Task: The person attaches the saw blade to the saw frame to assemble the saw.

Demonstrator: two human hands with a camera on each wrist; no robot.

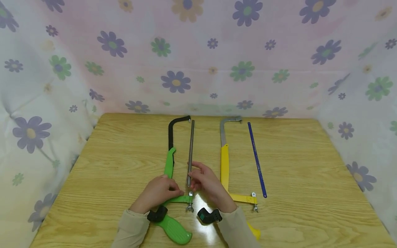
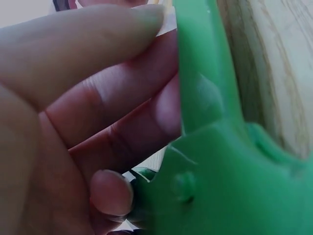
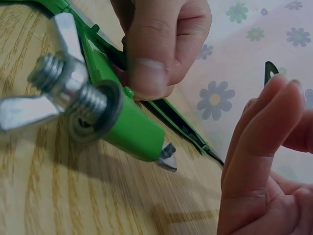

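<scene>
A green hacksaw frame (image 1: pixel 169 163) with a black bow lies at the middle left of the table. My left hand (image 1: pixel 159 190) grips it near its lower arm; in the left wrist view the fingers (image 2: pixel 122 103) curl against the green plastic. A wing nut (image 3: pixel 68 81) and a small blade pin (image 3: pixel 167 161) sit at that arm's end. My right hand (image 1: pixel 206 181) pinches the lower part of a grey hacksaw blade (image 1: pixel 191 144), its bottom end close above the pin. In the right wrist view the right fingers (image 3: pixel 259 147) show, with the pinched part hidden.
To the right lies a yellow hacksaw frame (image 1: pixel 224 165) with a grey bow, partly covered by the right forearm. A blue hacksaw blade (image 1: pixel 256 158) lies beyond it. Flowered cloth (image 1: pixel 198 79) hangs behind and beside the wooden table (image 1: pixel 310 179).
</scene>
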